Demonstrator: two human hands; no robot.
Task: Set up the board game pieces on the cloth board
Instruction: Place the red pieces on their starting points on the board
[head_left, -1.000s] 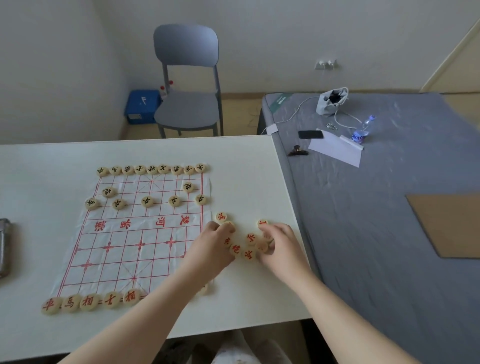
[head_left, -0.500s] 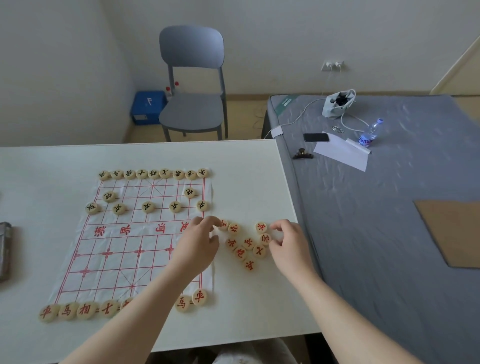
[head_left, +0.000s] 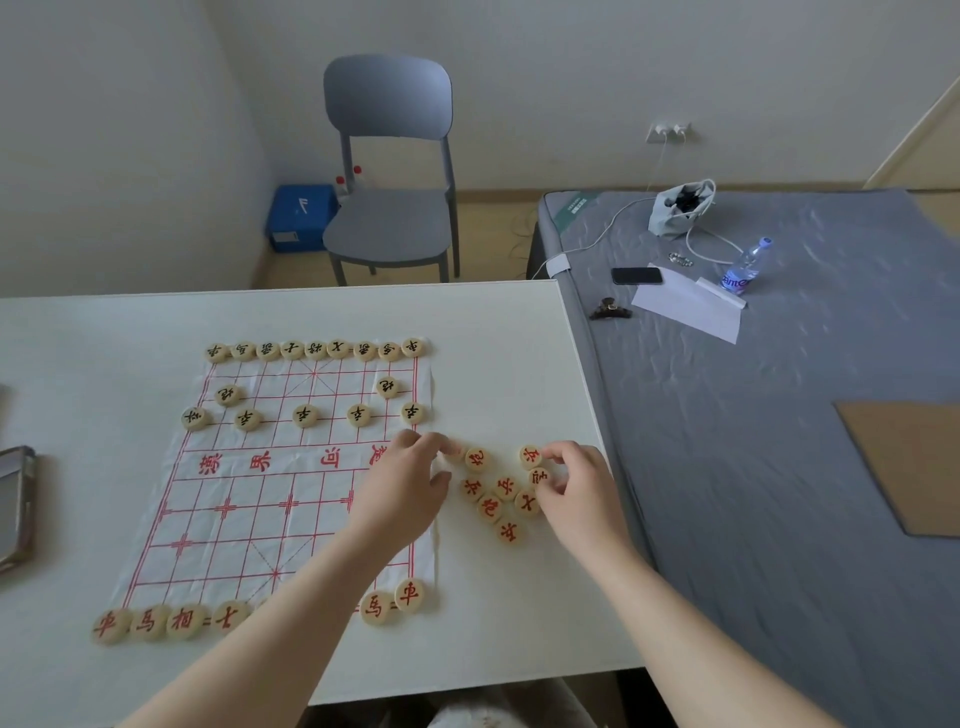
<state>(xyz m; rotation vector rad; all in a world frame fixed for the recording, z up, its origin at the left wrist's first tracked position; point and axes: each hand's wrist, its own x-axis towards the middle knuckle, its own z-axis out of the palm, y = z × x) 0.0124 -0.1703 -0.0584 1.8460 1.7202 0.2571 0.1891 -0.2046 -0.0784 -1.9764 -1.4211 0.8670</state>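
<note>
Both hands have spread apart since a second ago. They were bunched over the loose red xiangqi pieces (head_left: 506, 487); now the heap is uncovered and fanned out on the white table (head_left: 519, 364), just right of the cloth board (head_left: 244, 499). Left forearm has shifted too, so the two red pieces at the right end of the near row (head_left: 409, 595) are now visible. Little change over the last half second.

Left hand (head_left: 402, 483): palm down over the board's right edge, fingers bent, tips on the leftmost loose piece (head_left: 456, 451). Cannot tell if it grips that piece or only touches it.

Right hand (head_left: 582, 483): fingers curled, thumb and forefinger pinching a single red piece (head_left: 539, 476) at the heap's right side, with another red disc touching the forefinger tip.

Board status:
- Black pieces (head_left: 316, 349) look fully set: back row, two cannons and five soldiers.
- The red near row has four discs at left (head_left: 145, 621) and two at right; the middle is hidden by the left arm.
- No red cannons or soldiers are on the grid yet.

Judgement: sorting stage. The spread heap lets the characters be read, and each hand is likely picking its next piece for the red half. Roughly two thirds done.
</note>
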